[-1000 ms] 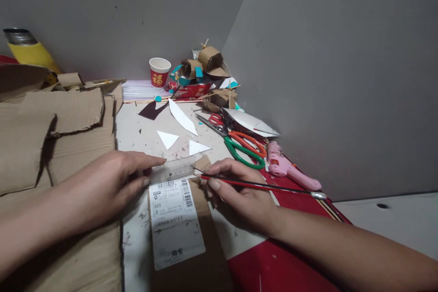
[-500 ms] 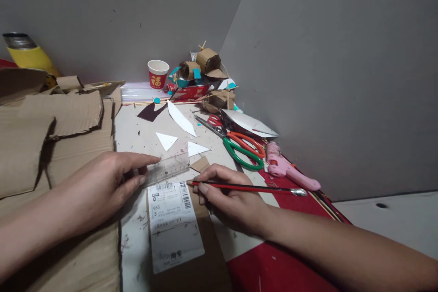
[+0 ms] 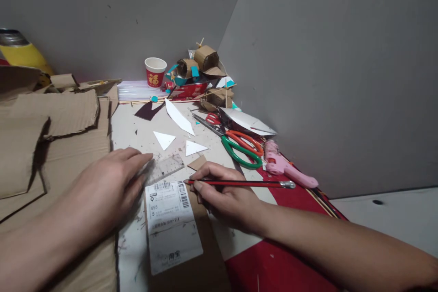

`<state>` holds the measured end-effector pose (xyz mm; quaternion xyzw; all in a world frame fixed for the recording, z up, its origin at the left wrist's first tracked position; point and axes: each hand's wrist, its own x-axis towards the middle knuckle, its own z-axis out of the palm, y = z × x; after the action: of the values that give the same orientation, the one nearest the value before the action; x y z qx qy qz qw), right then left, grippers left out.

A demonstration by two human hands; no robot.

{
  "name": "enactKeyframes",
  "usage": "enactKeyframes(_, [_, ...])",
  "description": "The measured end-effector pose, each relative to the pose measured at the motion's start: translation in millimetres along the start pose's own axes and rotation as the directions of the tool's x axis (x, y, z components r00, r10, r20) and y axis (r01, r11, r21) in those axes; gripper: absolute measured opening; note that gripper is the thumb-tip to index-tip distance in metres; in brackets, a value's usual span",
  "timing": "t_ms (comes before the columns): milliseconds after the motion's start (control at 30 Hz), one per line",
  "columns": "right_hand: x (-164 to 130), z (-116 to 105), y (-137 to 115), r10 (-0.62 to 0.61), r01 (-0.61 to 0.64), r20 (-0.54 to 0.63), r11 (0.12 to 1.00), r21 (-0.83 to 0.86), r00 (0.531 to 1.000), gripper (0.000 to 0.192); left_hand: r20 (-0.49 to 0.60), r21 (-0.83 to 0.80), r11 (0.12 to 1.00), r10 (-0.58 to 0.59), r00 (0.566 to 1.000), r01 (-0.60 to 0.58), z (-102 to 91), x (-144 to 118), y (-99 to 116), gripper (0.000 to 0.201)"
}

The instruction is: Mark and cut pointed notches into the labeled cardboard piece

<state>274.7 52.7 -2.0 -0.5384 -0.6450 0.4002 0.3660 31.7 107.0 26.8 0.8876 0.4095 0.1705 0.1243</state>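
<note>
Cardboard strip with a white label lies flat on the table, just below both hands, and no drawn line shows on it that I can make out, so the marking looks barely begun, with the cutting still to come. The left hand lies spread and flat, its fingers pressing the near end of a clear ruler without gripping it; the ruler sits slanted at the strip's top edge, partly off it. The right hand is clenched in a writing grip on a red pencil, whose tip rests at the label's upper right corner, just right of the ruler. Scissors and a pink glue gun lie beyond the right hand's fingers, untouched. Compared with a second ago, the ruler has swung from lying square across the strip to this slant, and the pencil tip has dropped from the ruler's edge down to the label.
</note>
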Motion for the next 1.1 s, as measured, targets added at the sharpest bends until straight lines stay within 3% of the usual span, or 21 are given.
enactKeyframes(100, [1, 1, 1, -0.008, 0.008, -0.018, 1.0, -0.014, 1.0, 0.009, 0.052, 0.11, 0.983, 0.144, 0.988, -0.149, 9.2, -2, 12, 0.027])
enactKeyframes(200, [2, 1, 1, -0.033, 0.032, -0.015, 0.999, -0.025, 0.999, 0.008, 0.201, -0.009, 0.956, 0.29, 0.936, -0.295, 18.8, -6, 25, 0.026])
enactKeyframes(367, [2, 1, 2, -0.074, 0.073, -0.019, 0.996, -0.052, 0.997, 0.009, 0.252, 0.059, 0.954, 0.271, 0.929, -0.294, 23.6, -9, 35, 0.025])
enactKeyframes(700, [2, 1, 0, -0.095, 0.095, -0.002, 0.993, -0.069, 0.995, 0.013, 0.223, 0.151, 0.906, 0.358, 0.907, -0.395, 28.0, -6, 33, 0.027])
enactKeyframes(1100, [4, -2, 1, -0.1, 0.104, 0.044, 0.991, -0.085, 0.994, 0.014, 0.191, 0.178, 0.885, 0.398, 0.897, -0.431, 30.6, -8, 34, 0.031])
